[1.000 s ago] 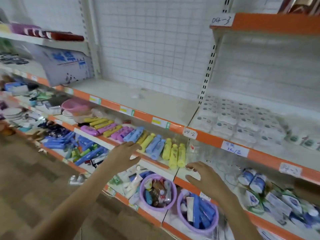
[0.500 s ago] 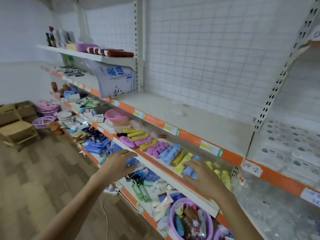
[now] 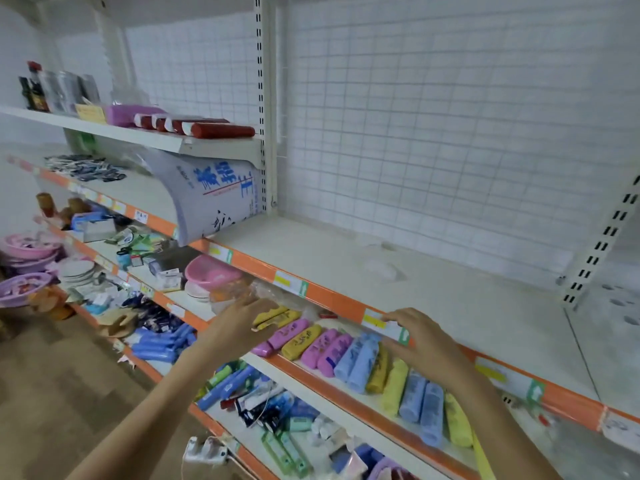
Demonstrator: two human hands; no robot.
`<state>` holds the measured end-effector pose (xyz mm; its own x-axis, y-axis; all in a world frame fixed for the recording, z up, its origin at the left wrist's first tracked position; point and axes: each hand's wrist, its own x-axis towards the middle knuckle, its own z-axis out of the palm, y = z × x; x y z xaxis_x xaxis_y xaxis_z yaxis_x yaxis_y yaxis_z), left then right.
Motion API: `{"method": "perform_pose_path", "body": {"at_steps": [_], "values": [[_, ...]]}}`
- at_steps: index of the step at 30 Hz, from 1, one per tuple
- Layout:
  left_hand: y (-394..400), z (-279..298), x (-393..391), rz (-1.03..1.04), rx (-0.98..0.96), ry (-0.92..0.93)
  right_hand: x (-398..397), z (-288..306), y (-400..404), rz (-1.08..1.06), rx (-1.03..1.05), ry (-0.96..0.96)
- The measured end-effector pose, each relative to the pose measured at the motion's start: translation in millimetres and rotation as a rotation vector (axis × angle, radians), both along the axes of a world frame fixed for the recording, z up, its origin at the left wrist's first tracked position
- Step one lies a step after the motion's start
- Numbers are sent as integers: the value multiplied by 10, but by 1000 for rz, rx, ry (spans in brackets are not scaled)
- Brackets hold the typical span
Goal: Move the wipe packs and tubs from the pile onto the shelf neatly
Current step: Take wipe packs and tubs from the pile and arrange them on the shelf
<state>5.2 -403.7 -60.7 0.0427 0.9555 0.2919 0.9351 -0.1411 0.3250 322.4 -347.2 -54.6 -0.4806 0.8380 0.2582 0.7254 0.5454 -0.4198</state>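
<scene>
Currently no wipe packs or tubs identifiable; left hand [image 3: 239, 320] and right hand [image 3: 420, 336] both released, hovering at orange-edged white metal shelf [image 3: 346, 303].

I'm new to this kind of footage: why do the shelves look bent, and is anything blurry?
Head view: the wide-angle lens bows the orange shelf edge and uprights; soft blur smears the left hand, right hand and coloured packs; lighting is flat and washed out, with hardly any shadow.
</scene>
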Motion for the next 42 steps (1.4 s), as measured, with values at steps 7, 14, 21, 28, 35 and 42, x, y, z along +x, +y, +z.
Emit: {"method": "perform_pose_path", "body": {"at_steps": [7, 14, 21, 28, 35, 42], "values": [[968, 126, -143, -112, 40, -19, -95, 93, 731, -90, 14, -37], [2149, 212, -119, -223, 48, 1, -197, 46, 1615, -176, -50, -48], [3197, 194, 55, -303, -11, -11, -388, -105, 2244, -231, -183, -137], [3908, -16, 341, -429, -122, -31, -338, -279, 2491, -332, -241, -48], [4482, -232, 537, -625, -183, -20, -341, -336, 2524, -426, -292, 146], [4853, -430, 575, -744, -122, -65, -554, -348, 2467, -594, -268, 212]]}}
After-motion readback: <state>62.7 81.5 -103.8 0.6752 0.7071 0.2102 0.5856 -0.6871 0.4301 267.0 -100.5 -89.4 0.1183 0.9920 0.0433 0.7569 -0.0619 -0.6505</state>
